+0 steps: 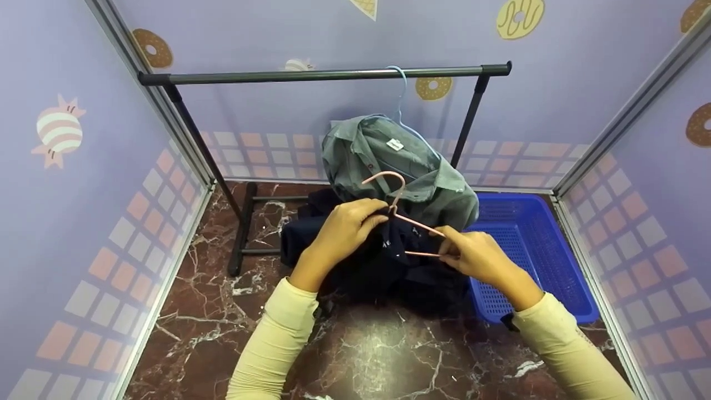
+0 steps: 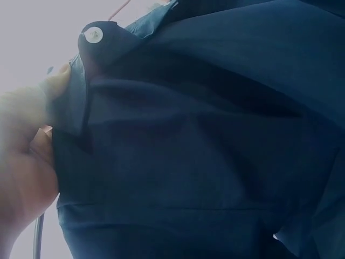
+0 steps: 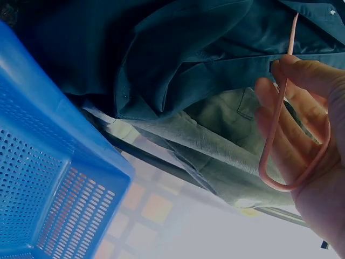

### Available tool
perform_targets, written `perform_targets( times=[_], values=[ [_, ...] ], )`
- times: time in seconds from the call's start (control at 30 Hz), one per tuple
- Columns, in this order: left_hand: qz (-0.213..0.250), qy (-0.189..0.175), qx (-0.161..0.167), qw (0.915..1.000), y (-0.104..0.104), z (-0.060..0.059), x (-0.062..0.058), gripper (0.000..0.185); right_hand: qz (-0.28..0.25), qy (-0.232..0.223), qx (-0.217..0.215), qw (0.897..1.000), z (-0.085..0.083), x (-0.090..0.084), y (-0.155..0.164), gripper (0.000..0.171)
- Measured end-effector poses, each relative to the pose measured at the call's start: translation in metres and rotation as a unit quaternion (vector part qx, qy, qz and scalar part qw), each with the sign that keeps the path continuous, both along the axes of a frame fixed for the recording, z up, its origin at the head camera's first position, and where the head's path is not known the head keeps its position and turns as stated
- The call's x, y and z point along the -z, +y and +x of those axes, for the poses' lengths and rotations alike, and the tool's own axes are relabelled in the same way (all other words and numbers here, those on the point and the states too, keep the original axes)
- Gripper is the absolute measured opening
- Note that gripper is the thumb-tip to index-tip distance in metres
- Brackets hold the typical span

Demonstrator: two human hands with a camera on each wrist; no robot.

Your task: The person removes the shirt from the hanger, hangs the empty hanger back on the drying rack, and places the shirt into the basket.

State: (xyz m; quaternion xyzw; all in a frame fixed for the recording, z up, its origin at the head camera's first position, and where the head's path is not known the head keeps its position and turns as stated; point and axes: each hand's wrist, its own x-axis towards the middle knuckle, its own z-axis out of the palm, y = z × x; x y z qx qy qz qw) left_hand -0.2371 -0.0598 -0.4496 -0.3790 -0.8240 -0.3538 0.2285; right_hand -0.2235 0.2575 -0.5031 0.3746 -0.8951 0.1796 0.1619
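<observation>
A dark navy shirt hangs between my two hands above the floor. My left hand grips its collar edge by the neck of a pink wire hanger; the left wrist view shows the navy shirt with a white button beside my fingers. My right hand pinches the hanger's right end; in the right wrist view the pink hanger loops round my fingers. A grey-green shirt hangs behind on a light blue hanger.
A black clothes rail on two legs stands at the back. A blue perforated basket sits on the brown marble floor at the right, also seen as the blue basket. Lilac patterned walls close in three sides.
</observation>
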Motion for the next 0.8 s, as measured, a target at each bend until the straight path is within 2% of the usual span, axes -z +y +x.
perform_targets(
  times=[0.2, 0.33, 0.5, 0.8],
  values=[
    [-0.012, -0.009, -0.001, 0.9999, -0.004, -0.003, 0.006, 0.023, 0.006, 0.004, -0.009, 1.000, -0.001, 0.000, 0.007, 0.045],
    [-0.010, -0.015, -0.004, 0.9998, -0.008, -0.007, 0.009, 0.024, 0.006, 0.005, 0.003, 1.000, 0.001, -0.005, 0.015, 0.045],
    [-0.001, -0.027, -0.017, 0.9995, -0.016, -0.010, 0.014, 0.024, 0.008, -0.001, 0.021, 1.000, 0.003, -0.011, 0.028, 0.047],
    [0.009, -0.062, -0.044, 0.9971, -0.032, -0.018, 0.026, 0.027, 0.002, -0.021, 0.026, 0.999, 0.002, -0.021, 0.042, 0.050]
  ],
)
